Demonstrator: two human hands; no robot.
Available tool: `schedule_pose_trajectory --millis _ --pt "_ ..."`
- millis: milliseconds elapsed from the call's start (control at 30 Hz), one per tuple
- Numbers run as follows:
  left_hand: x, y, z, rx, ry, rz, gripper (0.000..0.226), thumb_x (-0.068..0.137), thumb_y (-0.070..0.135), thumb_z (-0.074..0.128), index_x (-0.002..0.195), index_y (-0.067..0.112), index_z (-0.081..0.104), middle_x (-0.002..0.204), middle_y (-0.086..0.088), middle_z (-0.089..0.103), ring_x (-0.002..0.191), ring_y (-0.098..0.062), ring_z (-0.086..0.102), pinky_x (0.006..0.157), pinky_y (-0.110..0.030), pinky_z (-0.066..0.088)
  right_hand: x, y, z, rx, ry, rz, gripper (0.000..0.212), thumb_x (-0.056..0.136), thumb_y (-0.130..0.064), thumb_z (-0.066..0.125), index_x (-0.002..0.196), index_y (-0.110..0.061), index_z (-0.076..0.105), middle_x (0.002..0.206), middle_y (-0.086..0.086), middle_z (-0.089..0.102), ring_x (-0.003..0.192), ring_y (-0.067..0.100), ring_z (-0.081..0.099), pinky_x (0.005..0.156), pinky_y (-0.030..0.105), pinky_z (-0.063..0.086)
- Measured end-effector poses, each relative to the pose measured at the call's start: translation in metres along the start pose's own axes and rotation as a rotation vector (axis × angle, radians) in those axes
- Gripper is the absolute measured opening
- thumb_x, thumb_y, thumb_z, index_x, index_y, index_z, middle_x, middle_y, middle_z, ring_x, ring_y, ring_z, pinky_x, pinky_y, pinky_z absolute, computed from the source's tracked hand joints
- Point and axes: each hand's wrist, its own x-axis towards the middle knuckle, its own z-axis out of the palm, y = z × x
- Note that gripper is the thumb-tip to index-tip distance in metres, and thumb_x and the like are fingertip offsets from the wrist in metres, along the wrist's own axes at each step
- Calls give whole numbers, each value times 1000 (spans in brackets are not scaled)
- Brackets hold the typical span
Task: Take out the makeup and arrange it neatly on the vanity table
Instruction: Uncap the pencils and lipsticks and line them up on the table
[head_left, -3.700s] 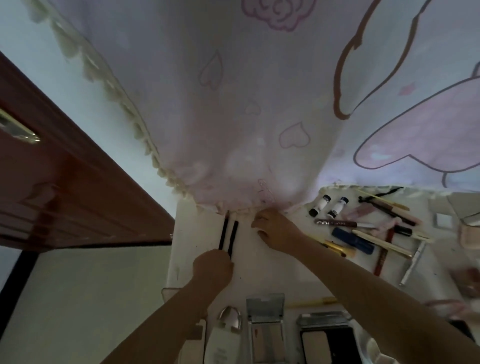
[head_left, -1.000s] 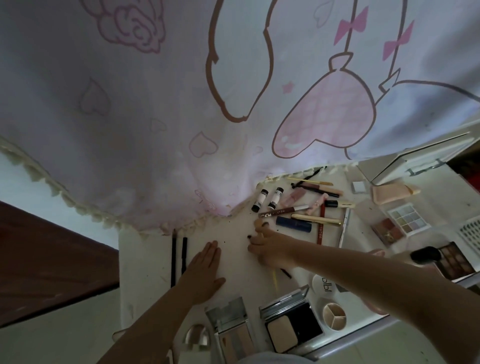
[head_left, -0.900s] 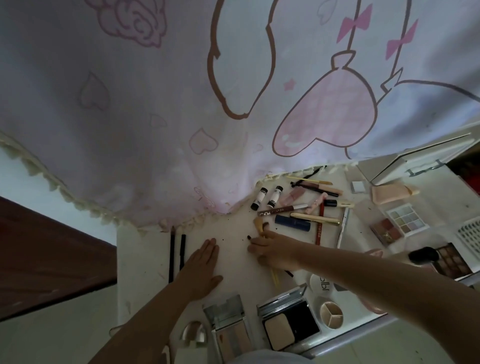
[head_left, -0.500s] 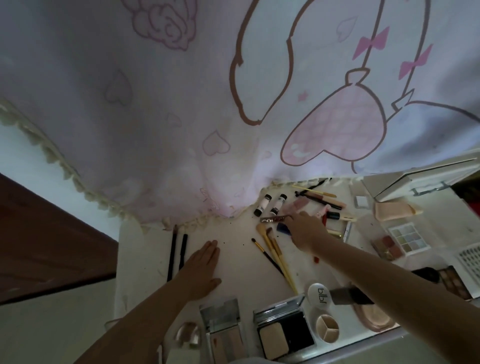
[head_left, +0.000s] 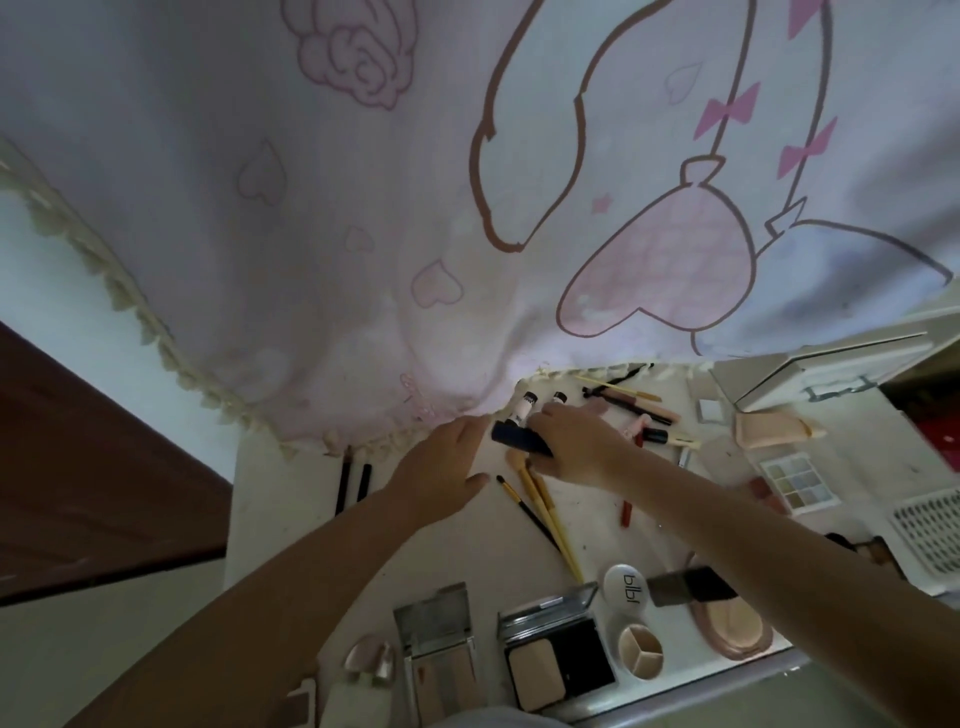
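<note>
My right hand (head_left: 576, 447) grips a dark blue tube (head_left: 519, 439) just above the white vanity table (head_left: 280, 499), near the curtain's hem. My left hand (head_left: 441, 467) hovers flat with straight fingers to the left of that tube, holding nothing. Two black pencils (head_left: 353, 480) lie side by side at the far left. Several gold-handled brushes (head_left: 540, 506) lie in a bunch below my right hand. Two small white tubes (head_left: 524, 405) stand beside the hem. Loose sticks and lip pencils (head_left: 644, 410) lie jumbled to the right.
A pink printed curtain (head_left: 467, 208) hangs over the table's back. Open compacts (head_left: 556, 660) and a mirror case (head_left: 441, 649) line the front edge, with a round white lid (head_left: 626, 584) and a three-part pot (head_left: 640, 649). An eyeshadow palette (head_left: 797, 480) and white basket (head_left: 930, 535) sit right.
My right hand left the brushes, reached into the pile and picked up the dark blue tube, carrying it left. My left hand lifted off the table and moved up toward the curtain hem.
</note>
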Motion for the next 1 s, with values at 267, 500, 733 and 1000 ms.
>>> schedule_pose_trajectory --millis 267,500,733,1000 --pt "-16 -4 -31 -187 -4 29 22 89 23 56 89 1 58 81 -3 46 77 -16 43 63 -28 27 -9 -25 -23 131 -19 -172 25 87 -30 59 95 -8 65 85 8 66 79 16 59 74 27 43" --pt "-51 -47 -47 -178 118 -118 18 87 22 60 91 4 62 70 10 41 73 -14 43 61 -14 28 -11 -8 -29 243 47 -148 14 86 -20 59 87 -8 65 73 -6 62 65 1 51 65 3 36" --pt "-61 -45 -42 -260 138 -95 13 85 17 62 90 5 63 68 13 42 63 1 38 60 -13 29 6 -35 -14 318 89 -272 9 85 -20 60 85 -11 64 64 -13 43 63 -2 40 63 8 32" --pt "-62 -42 -29 -250 59 -139 21 86 21 59 69 22 47 62 12 37 58 1 35 57 -11 29 23 -55 2 433 -18 -235 15 84 -21 62 95 -10 61 75 -5 55 63 8 49 63 19 40"
